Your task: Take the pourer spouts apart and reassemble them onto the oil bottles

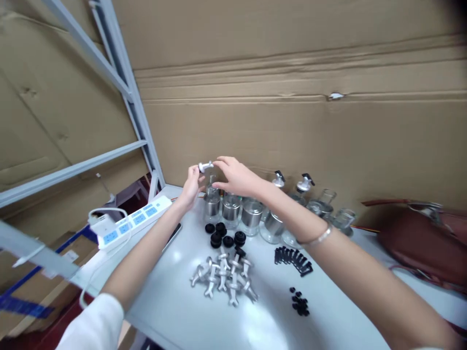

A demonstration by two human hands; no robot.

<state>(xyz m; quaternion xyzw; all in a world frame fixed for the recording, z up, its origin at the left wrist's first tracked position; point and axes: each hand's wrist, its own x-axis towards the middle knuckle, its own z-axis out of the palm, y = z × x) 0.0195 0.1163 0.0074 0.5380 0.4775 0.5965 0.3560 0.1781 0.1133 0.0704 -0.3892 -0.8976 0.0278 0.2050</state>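
Note:
My left hand (pixel 190 187) pinches a silver spout piece with a round collar (pixel 206 166), raised above the leftmost glass bottle (pixel 212 203). My right hand (pixel 235 175) is beside it with thumb and fingers apart; its fingertips come close to the free end of the piece, and I cannot tell whether they touch. A pile of similar silver pieces (pixel 223 277) lies on the table in front. Black round caps (pixel 221 235) sit between that pile and the row of bottles. Two bottles farther right carry silver tops with black levers (pixel 305 183).
Black levers (pixel 293 259) lie in a row on the white table (pixel 175 301), with small black parts (pixel 300 303) nearer. A power strip (pixel 134 221) runs along the left edge, by a grey metal frame (pixel 133 92). A brown bag (pixel 419 243) stands right; cardboard (pixel 292 131) lines the back.

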